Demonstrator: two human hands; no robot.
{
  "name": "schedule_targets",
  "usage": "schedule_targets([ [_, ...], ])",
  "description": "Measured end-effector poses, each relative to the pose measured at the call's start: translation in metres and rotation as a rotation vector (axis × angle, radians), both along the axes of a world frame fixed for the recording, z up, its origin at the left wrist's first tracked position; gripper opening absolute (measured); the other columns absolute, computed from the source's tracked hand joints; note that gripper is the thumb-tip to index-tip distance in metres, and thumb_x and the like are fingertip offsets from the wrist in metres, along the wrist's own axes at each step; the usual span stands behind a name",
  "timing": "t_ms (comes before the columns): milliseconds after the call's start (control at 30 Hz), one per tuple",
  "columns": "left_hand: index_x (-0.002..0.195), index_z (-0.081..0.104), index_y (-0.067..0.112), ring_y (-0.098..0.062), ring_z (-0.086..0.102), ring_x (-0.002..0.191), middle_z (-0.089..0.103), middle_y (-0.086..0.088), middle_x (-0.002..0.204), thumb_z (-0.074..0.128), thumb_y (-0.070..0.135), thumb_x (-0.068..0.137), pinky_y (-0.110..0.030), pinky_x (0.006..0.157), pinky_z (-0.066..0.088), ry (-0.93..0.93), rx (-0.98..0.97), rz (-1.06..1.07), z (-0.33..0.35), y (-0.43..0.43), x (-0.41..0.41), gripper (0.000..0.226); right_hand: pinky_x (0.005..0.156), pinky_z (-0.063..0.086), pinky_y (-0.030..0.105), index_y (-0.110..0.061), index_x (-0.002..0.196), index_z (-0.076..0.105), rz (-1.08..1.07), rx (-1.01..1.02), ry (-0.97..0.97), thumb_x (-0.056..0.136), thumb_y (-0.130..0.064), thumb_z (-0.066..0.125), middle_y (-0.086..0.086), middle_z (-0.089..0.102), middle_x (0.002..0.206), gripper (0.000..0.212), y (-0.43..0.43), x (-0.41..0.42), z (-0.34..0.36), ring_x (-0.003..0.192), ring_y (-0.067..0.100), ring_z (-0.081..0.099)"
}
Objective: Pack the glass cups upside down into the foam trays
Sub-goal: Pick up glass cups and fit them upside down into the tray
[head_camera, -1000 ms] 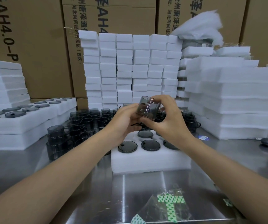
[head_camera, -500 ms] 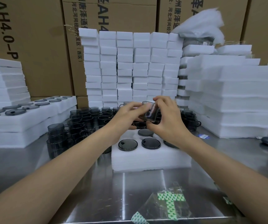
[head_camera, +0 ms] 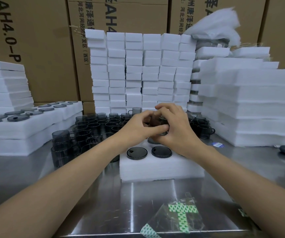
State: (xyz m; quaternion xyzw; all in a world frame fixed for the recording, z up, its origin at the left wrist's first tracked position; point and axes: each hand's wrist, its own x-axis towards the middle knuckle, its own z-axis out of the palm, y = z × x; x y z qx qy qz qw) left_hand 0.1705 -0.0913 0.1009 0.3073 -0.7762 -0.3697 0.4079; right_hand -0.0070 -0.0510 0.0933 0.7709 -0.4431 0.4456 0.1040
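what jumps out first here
The left hand and right hand grip one dark glass cup at the centre, just above a foam tray holding packed cups bottoms up. A crowd of loose cups stands to the left, and foam blocks tower behind.

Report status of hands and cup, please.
Left hand and right hand grip one glass cup over foam tray. Two front cups seated upside down. Nothing in way.

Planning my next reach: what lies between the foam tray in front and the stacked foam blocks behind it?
In the head view, loose dark glass cups stand rim-up there, partly hidden behind the left hand and right hand.
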Motion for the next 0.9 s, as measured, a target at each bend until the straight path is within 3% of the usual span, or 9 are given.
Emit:
schedule_targets([
  [100, 0.126, 0.076, 0.027, -0.008, 0.077, 0.107, 0.081, 0.005, 0.113, 0.083, 0.029, 0.095, -0.02, 0.084, 0.058, -0.009, 0.018, -0.009, 0.008, -0.007, 0.011, 0.032, 0.113, 0.037, 0.042, -0.029, 0.129, 0.065, 0.062, 0.024, -0.016, 0.075, -0.037, 0.093, -0.014, 0.054, 0.136, 0.061, 0.004, -0.001, 0.002, 0.129, 0.014, 0.048],
  [200, 0.125, 0.076, 0.037, -0.01, 0.073, 0.111, 0.08, 0.008, 0.117, 0.082, 0.041, 0.087, -0.032, 0.094, 0.055, -0.118, 0.032, 0.049, 0.02, -0.02, 0.037, 0.038, 0.119, 0.033, 0.042, -0.04, 0.14, 0.055, 0.088, 0.136, -0.053, 0.09, -0.042, 0.082, -0.021, 0.052, 0.139, 0.056, 0.005, -0.004, 0.001, 0.134, 0.005, 0.042],
  [333, 0.128, 0.074, 0.036, -0.011, 0.071, 0.12, 0.079, 0.013, 0.122, 0.082, 0.039, 0.079, -0.045, 0.109, 0.052, -0.288, 0.094, 0.032, 0.015, -0.038, 0.066, 0.05, 0.122, 0.034, 0.04, -0.034, 0.146, 0.052, 0.038, 0.24, -0.125, 0.1, -0.035, 0.071, -0.016, 0.054, 0.14, 0.051, -0.001, -0.009, 0.002, 0.138, 0.005, 0.043],
  [600, 0.131, 0.075, 0.036, -0.009, 0.07, 0.124, 0.077, 0.008, 0.13, 0.087, 0.028, 0.084, -0.031, 0.106, 0.048, -0.387, 0.159, -0.125, 0.011, -0.05, 0.075, 0.049, 0.109, 0.033, 0.027, -0.031, 0.143, 0.055, -0.011, 0.269, -0.117, 0.099, -0.034, 0.071, -0.012, 0.057, 0.14, 0.046, -0.008, -0.011, 0.0, 0.136, 0.007, 0.046],
  [900, 0.14, 0.067, 0.036, -0.008, 0.067, 0.13, 0.075, 0.01, 0.135, 0.09, 0.033, 0.083, -0.043, 0.122, 0.041, -0.457, 0.168, -0.14, 0.015, -0.044, 0.077, 0.062, 0.115, 0.038, 0.034, -0.031, 0.141, 0.057, -0.013, 0.297, -0.114, 0.1, -0.034, 0.071, -0.009, 0.058, 0.14, 0.043, -0.01, -0.013, 0.0, 0.137, 0.01, 0.048],
])
